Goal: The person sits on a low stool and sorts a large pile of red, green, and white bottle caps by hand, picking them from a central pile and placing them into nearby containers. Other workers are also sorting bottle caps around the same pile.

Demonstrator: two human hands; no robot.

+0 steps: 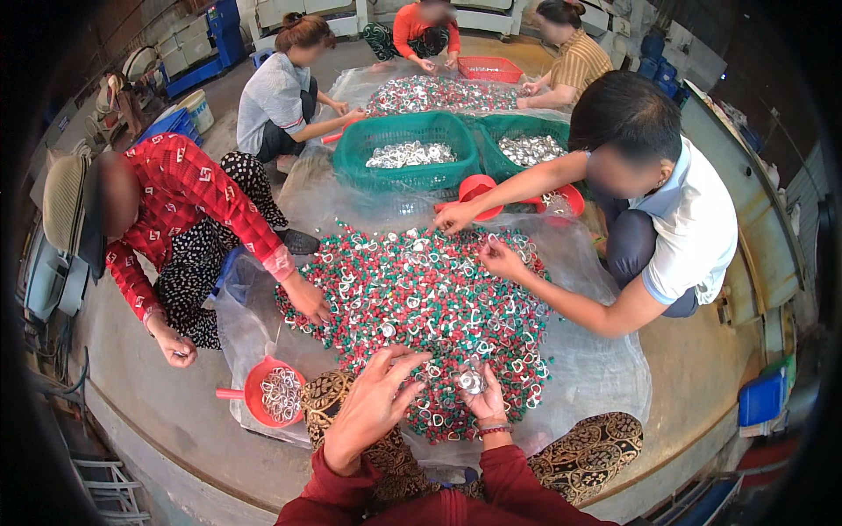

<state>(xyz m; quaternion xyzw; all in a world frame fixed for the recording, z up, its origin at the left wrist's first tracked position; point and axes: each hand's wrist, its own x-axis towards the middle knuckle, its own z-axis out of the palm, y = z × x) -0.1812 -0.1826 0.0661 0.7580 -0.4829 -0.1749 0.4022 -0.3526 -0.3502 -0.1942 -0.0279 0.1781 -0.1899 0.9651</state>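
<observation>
My left hand hovers over the near edge of a pile, its fingers apart and nothing visible between them. Beside it, my right hand is turned palm up, fingers curled around a few shiny silver metal pieces. Under and beyond both hands spreads the pile of small red and green pellets, mixed with many silver ring-like and D-shaped metal pieces. A red-handled plastic strainer holding silver pieces stands to the left of my left hand.
Across the pile, a person in white and one in red reach into it. Clear plastic sheeting lies beneath. Green baskets and red strainers stand beyond; more people crouch around a farther pile.
</observation>
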